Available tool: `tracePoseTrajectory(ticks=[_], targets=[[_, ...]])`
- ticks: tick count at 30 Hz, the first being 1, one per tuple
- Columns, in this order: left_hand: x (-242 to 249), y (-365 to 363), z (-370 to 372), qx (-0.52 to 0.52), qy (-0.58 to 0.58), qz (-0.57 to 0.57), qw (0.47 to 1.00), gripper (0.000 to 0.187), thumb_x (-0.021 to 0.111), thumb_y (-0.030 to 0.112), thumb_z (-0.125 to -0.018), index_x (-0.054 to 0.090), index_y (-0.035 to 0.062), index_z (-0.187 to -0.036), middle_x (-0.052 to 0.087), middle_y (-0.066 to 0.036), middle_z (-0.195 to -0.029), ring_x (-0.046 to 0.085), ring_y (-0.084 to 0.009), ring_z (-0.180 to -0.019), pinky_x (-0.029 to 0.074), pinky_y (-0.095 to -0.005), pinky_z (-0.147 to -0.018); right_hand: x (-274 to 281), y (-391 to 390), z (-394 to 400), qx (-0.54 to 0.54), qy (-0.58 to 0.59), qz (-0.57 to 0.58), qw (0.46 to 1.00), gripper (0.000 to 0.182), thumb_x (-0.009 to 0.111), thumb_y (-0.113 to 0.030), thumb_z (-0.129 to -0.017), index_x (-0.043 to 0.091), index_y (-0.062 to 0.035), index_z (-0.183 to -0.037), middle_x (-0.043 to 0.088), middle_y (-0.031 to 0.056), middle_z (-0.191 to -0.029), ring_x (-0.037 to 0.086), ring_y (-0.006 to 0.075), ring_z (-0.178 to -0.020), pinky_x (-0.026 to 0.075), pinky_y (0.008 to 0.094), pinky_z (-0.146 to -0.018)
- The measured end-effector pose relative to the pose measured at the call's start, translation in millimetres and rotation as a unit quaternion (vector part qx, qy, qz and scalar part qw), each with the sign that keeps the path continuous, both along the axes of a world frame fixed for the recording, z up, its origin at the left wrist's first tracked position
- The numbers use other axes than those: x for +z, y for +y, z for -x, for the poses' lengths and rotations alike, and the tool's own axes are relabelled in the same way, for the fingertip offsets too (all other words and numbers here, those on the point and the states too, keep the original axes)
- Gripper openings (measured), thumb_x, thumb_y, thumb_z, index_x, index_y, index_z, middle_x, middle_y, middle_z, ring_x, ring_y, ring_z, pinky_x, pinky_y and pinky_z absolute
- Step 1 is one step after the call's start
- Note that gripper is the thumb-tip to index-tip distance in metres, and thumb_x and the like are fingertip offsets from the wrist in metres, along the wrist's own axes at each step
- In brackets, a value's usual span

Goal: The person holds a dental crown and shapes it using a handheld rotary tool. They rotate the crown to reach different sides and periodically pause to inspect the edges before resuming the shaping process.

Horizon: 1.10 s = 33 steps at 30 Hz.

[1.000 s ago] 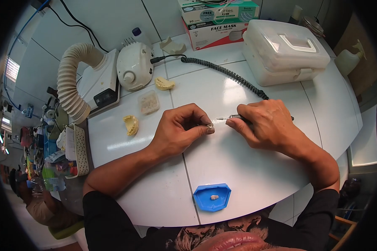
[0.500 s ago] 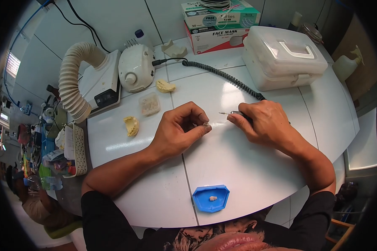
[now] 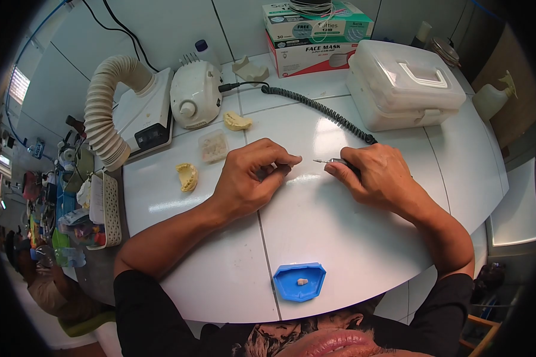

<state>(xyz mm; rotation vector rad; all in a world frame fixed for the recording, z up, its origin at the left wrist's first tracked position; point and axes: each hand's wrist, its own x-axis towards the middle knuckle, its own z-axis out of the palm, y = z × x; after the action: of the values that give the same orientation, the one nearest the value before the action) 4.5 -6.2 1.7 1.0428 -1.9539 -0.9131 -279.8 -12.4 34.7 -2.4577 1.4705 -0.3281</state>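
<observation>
My right hand is wrapped round a rotary handpiece, its thin metal bur pointing left. Facing that tip, a short gap away, my left hand is closed in a pinch. The small pale piece between its fingertips is now mostly hidden by the index finger. Beyond the left hand lie a clear box of small pale pieces and two yellowish dental casts, one at the back and one to the left. Close to my body, a blue tray holds a small tooth-coloured piece.
A coiled cord joins the handpiece to a white control unit. Left of it stands a machine with a ribbed hose. Mask boxes and a white carry case line the back. A person sits at far left.
My left hand has turned slightly, its index finger now stretched further towards the bur and covering the small piece. The right hand and handpiece hold nearly the same place.
</observation>
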Motion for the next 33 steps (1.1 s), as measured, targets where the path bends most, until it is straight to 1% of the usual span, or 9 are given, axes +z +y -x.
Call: tracePoseTrajectory(ticks=[2,6,11,17,22,25,28,31,33], targets=[[0.9,-0.6,-1.0,-0.010,-0.012,0.002,1.000,0.030,0.069,-0.010,-0.095,0.082,0.0033,-0.118,0.076,-0.009,-0.110,0.074,-0.0117,-0.094,0.060,-0.0255,-0.079,-0.1,0.0,0.6,-0.002,-0.006,-0.009,1.000,0.058,0.065,-0.053,-0.110,0.076,-0.0047,-0.080,0.066,0.0192,-0.061,0.068,0.0446,-0.061,0.055,0.0532,-0.062],[-1.3,0.6,-1.0,-0.004,0.005,-0.011,1.000,0.031,0.067,-0.009,-0.093,0.082,0.0024,-0.117,0.076,-0.009,-0.110,0.073,-0.0119,-0.093,0.060,-0.0248,-0.078,2.1,-2.6,1.6,-0.010,-0.020,-0.037,0.999,0.058,0.064,-0.053,-0.110,0.075,-0.0041,-0.080,0.064,0.0193,-0.060,0.066,0.0453,-0.061,0.054,0.0534,-0.063],[-3.4,-0.9,-2.8,0.005,0.008,0.007,1.000,0.031,0.066,-0.009,-0.090,0.083,0.0016,-0.115,0.076,-0.009,-0.108,0.073,-0.0116,-0.092,0.059,-0.0252,-0.076,3.8,-5.5,3.5,-0.014,-0.030,-0.037,0.999,0.059,0.063,-0.053,-0.111,0.074,-0.0034,-0.079,0.064,0.0203,-0.062,0.065,0.0457,-0.062,0.053,0.0536,-0.064],[-1.1,1.9,-1.5,0.005,-0.009,0.024,1.000,0.029,0.066,-0.006,-0.090,0.085,0.0027,-0.110,0.076,-0.008,-0.105,0.070,-0.0100,-0.084,0.054,-0.0255,-0.069,5.0,-2.9,3.7,-0.015,-0.027,-0.033,0.999,0.059,0.063,-0.053,-0.111,0.075,-0.0029,-0.081,0.065,0.0220,-0.064,0.066,0.0470,-0.065,0.053,0.0546,-0.066],[0.9,5.4,0.0,-0.001,-0.032,0.038,0.999,0.026,0.070,-0.004,-0.089,0.085,0.0048,-0.108,0.075,-0.007,-0.100,0.068,-0.0124,-0.077,0.055,-0.0273,-0.067,3.9,-2.4,3.3,-0.014,-0.018,-0.024,0.999,0.059,0.062,-0.055,-0.111,0.078,-0.0035,-0.086,0.069,0.0222,-0.068,0.069,0.0472,-0.070,0.055,0.0549,-0.070],[3.6,7.4,1.5,-0.004,-0.051,0.071,0.996,0.023,0.070,-0.004,-0.089,0.083,0.0040,-0.106,0.074,-0.008,-0.098,0.068,-0.0139,-0.075,0.055,-0.0275,-0.065,8.6,1.8,2.9,-0.022,-0.011,-0.041,0.999,0.060,0.061,-0.056,-0.111,0.080,-0.0036,-0.089,0.070,0.0217,-0.069,0.070,0.0471,-0.071,0.056,0.0551,-0.071],[4.3,8.9,2.3,-0.002,-0.076,0.127,0.989,0.025,0.071,-0.006,-0.088,0.081,0.0044,-0.108,0.072,-0.008,-0.096,0.068,-0.0166,-0.076,0.056,-0.0296,-0.063,8.5,4.5,2.1,-0.028,-0.013,-0.056,0.998,0.061,0.060,-0.057,-0.111,0.081,-0.0037,-0.091,0.072,0.0217,-0.070,0.071,0.0473,-0.072,0.057,0.0553,-0.072],[-0.1,7.2,3.5,0.003,-0.097,0.232,0.968,0.031,0.073,-0.007,-0.086,0.079,0.0054,-0.113,0.070,-0.008,-0.094,0.069,-0.0183,-0.079,0.057,-0.0324,-0.062,8.7,1.8,3.6,-0.023,-0.012,-0.050,0.998,0.062,0.060,-0.059,-0.110,0.082,-0.0038,-0.093,0.073,0.0219,-0.072,0.072,0.0476,-0.074,0.058,0.0553,-0.073],[-1.3,6.6,3.6,0.005,-0.128,0.256,0.958,0.030,0.075,-0.008,-0.083,0.077,0.0047,-0.110,0.069,-0.009,-0.095,0.070,-0.0223,-0.082,0.059,-0.0351,-0.066,7.4,1.8,4.6,-0.020,-0.010,-0.048,0.999,0.063,0.060,-0.060,-0.110,0.082,-0.0039,-0.094,0.073,0.0222,-0.073,0.072,0.0478,-0.074,0.059,0.0553,-0.074]])
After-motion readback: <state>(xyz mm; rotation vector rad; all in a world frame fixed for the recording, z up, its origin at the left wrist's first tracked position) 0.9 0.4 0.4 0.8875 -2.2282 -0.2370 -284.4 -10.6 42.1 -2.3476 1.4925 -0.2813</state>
